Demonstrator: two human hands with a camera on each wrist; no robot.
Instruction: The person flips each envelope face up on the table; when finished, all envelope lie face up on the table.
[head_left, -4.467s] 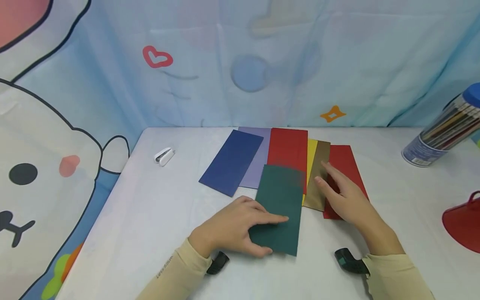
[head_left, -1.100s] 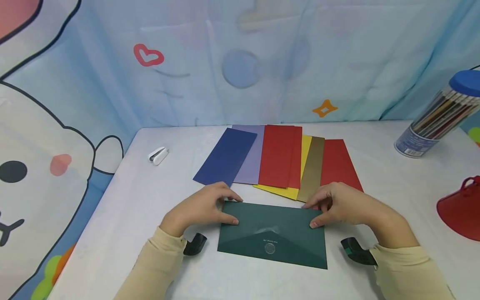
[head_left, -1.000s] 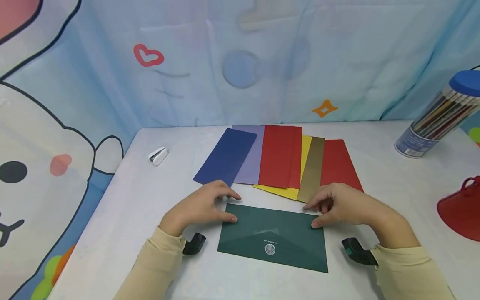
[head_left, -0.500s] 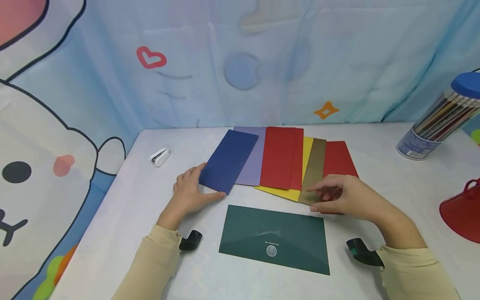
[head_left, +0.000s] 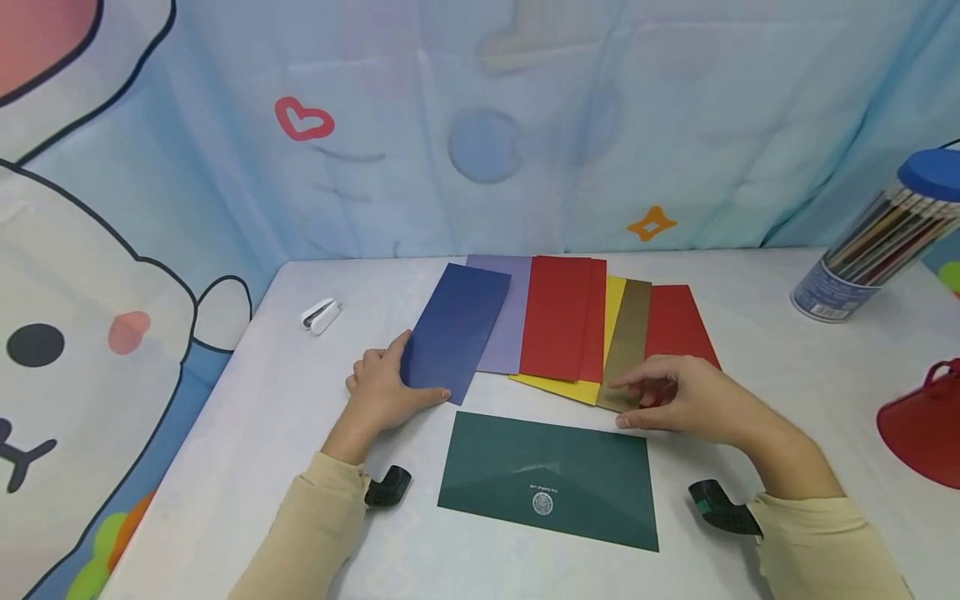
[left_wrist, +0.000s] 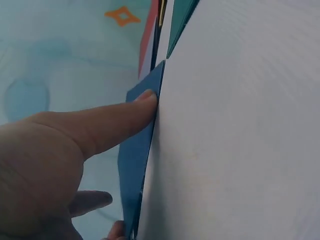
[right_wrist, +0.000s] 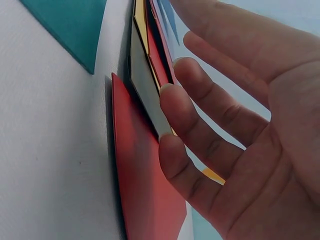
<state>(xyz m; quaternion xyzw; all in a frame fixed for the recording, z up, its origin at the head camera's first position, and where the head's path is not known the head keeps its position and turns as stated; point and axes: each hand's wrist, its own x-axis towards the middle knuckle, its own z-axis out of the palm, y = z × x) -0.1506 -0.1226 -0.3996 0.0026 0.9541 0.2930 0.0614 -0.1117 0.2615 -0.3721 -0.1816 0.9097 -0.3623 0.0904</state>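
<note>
Far left on the white table there's a small white stapler. Next, the left hand pinches the near corner of the dark blue envelope, thumb on top and fingers tucked under its edge. That envelope is long, plain and matte, lying angled over a lavender one. Then come red, yellow, gold and another red, fanned out. In front lies a dark green envelope, flap side up, with a white seal. The right hand is loosely spread, fingertips on the gold envelope's near end.
</note>
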